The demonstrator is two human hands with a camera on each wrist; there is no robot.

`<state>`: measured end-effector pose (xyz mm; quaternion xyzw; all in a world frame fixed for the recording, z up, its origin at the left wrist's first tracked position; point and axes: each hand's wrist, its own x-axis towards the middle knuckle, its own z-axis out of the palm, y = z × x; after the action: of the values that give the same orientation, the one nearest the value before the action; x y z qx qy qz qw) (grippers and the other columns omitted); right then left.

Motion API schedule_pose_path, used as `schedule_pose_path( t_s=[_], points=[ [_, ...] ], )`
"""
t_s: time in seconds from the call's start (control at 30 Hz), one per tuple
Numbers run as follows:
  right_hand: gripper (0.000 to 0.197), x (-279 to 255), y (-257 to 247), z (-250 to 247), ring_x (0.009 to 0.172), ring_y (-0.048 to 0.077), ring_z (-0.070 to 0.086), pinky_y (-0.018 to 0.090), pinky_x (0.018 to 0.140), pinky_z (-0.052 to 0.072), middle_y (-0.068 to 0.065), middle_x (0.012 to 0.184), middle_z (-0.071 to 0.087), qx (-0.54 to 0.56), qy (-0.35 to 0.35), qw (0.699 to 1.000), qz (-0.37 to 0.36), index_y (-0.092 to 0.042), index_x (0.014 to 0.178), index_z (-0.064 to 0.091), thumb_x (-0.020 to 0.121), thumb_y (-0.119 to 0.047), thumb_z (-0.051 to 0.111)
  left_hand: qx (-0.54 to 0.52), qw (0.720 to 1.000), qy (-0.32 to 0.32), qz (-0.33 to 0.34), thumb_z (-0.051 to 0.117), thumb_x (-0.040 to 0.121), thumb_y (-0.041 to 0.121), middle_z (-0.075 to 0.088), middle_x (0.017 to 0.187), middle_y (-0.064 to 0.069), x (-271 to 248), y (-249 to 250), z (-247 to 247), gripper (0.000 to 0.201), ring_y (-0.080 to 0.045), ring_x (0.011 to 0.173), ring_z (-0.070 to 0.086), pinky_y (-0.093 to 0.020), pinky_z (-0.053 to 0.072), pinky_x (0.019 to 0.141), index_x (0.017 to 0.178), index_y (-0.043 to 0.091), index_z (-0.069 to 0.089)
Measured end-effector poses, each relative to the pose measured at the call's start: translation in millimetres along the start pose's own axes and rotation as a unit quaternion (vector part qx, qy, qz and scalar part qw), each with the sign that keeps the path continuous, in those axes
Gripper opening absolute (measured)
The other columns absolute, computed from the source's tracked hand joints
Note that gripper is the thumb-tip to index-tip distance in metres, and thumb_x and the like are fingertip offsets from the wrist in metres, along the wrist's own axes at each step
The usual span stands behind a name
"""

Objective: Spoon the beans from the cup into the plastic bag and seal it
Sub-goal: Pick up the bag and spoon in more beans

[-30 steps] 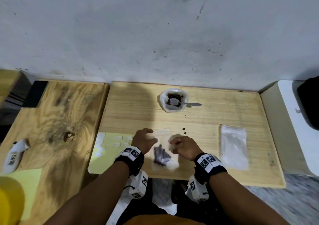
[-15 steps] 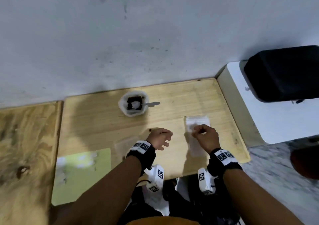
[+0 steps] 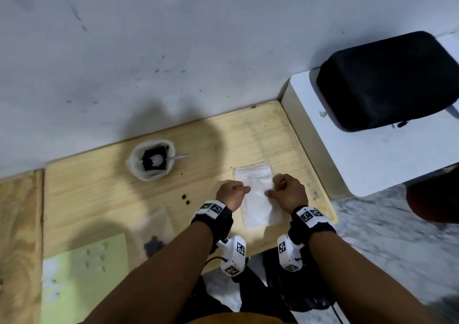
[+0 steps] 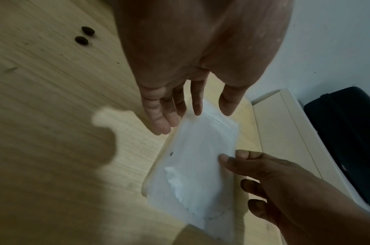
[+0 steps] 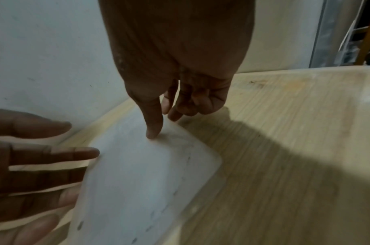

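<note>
Now: both hands at empty bag

Wooden table (image 3: 104,192) w/ cup (image 3: 151,161) of beans far left, well apart. Plastic bag (image 3: 257,199) lies flat btwn hands. Right hand (image 3: 289,193) pinches its right edge, thumb on top; left hand (image 3: 229,193) fingers relaxed, straight, at left edge.

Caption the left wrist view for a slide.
Left hand reaches an empty plastic bag that the right hand pinches.
</note>
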<state>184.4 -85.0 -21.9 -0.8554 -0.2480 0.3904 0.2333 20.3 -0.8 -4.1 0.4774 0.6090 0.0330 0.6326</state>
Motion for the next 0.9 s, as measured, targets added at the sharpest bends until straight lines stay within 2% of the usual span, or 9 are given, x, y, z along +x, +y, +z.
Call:
schedule_pose_path(
  t_s=[0.07,0.2,0.37,0.47,0.53,0.67,0.73,0.8,0.9],
  points=[
    [0.025,4,0,-1,0.093,0.021,0.065,0.026,0.079,0.045,-0.003,0.089,0.069,0.036,0.009,0.999,-0.001,-0.023,0.091,0.068,0.074,-0.015,0.084,-0.005,1.0,0.002,-0.003,0.07,0.086,0.024,0.063,0.124,-0.012,4,1,-2,0.033,-0.031,0.113,0.059,-0.041,0.05,0.096,0.115,0.009,0.067],
    [0.012,9,-1,-5,0.092,0.022,0.066,0.029,0.084,0.05,-0.001,0.09,0.073,0.056,0.008,0.998,-0.019,-0.017,0.082,0.071,0.077,-0.017,0.081,-0.013,1.0,-0.02,-0.019,0.069,0.088,0.025,0.062,0.121,-0.01,8,3,-6,0.033,-0.027,0.101,0.06,-0.033,0.051,0.073,0.117,0.012,0.065],
    [0.014,7,0,-12,0.089,0.022,0.064,0.03,0.083,0.05,-0.003,0.085,0.07,0.008,0.029,0.999,-0.041,-0.024,0.074,0.064,0.084,-0.023,0.073,-0.014,0.999,-0.029,-0.016,0.069,0.087,0.021,0.063,0.123,-0.014,11,2,-8,0.032,-0.021,0.091,0.057,-0.026,0.047,0.063,0.117,0.01,0.065],
    [0.015,4,-1,-14,0.085,0.017,0.064,0.027,0.08,0.048,-0.009,0.08,0.069,0.026,0.043,0.997,-0.054,-0.024,0.073,0.065,0.084,-0.018,0.071,0.014,0.999,-0.029,0.008,0.067,0.088,0.019,0.064,0.124,-0.009,10,1,-8,0.033,-0.025,0.104,0.062,-0.032,0.053,0.08,0.12,0.014,0.064],
    [0.013,3,-3,-16,0.081,0.017,0.063,0.028,0.079,0.049,-0.005,0.079,0.069,0.068,0.044,0.995,-0.059,-0.02,0.075,0.067,0.083,-0.012,0.07,0.046,0.998,-0.025,0.03,0.064,0.087,0.015,0.066,0.119,-0.005,9,3,-9,0.031,-0.025,0.111,0.063,-0.032,0.053,0.087,0.118,0.019,0.065],
    [0.016,-3,-20,-24,0.058,0.01,0.049,0.017,0.056,0.041,-0.002,0.065,0.057,0.208,-0.014,0.977,-0.04,-0.013,0.077,0.066,0.084,0.002,0.068,-0.019,0.997,-0.015,0.072,0.07,0.081,0.011,0.066,0.103,0.002,3,2,-15,0.021,-0.026,0.106,0.064,-0.031,0.048,0.078,0.088,0.031,0.071],
    [0.015,-10,-31,-28,0.048,0.009,0.039,0.016,0.044,0.033,-0.005,0.057,0.051,0.234,-0.055,0.97,-0.03,-0.013,0.081,0.065,0.085,0.001,0.066,-0.028,0.994,-0.003,0.103,0.071,0.082,0.014,0.064,0.11,0.001,-4,4,-23,0.018,-0.018,0.101,0.064,-0.034,0.05,0.081,0.09,0.03,0.073],
    [0.015,-12,-37,-28,0.046,0.009,0.037,0.017,0.042,0.029,-0.007,0.054,0.047,0.231,-0.099,0.968,-0.024,-0.015,0.082,0.063,0.086,-0.001,0.067,-0.034,0.99,0.014,0.136,0.068,0.086,0.011,0.067,0.107,-0.002,-8,8,-30,0.016,-0.016,0.095,0.064,-0.036,0.052,0.08,0.094,0.024,0.073],
    [0.021,-17,-53,-22,0.05,0.011,0.04,0.018,0.041,0.032,-0.005,0.06,0.044,0.193,-0.149,0.969,-0.032,-0.015,0.091,0.06,0.084,0.002,0.07,-0.003,0.978,0.063,0.198,0.063,0.086,0.002,0.071,0.1,-0.005,-12,11,-46,0.023,-0.013,0.083,0.064,-0.026,0.052,0.073,0.09,0.022,0.075]
  ],
)
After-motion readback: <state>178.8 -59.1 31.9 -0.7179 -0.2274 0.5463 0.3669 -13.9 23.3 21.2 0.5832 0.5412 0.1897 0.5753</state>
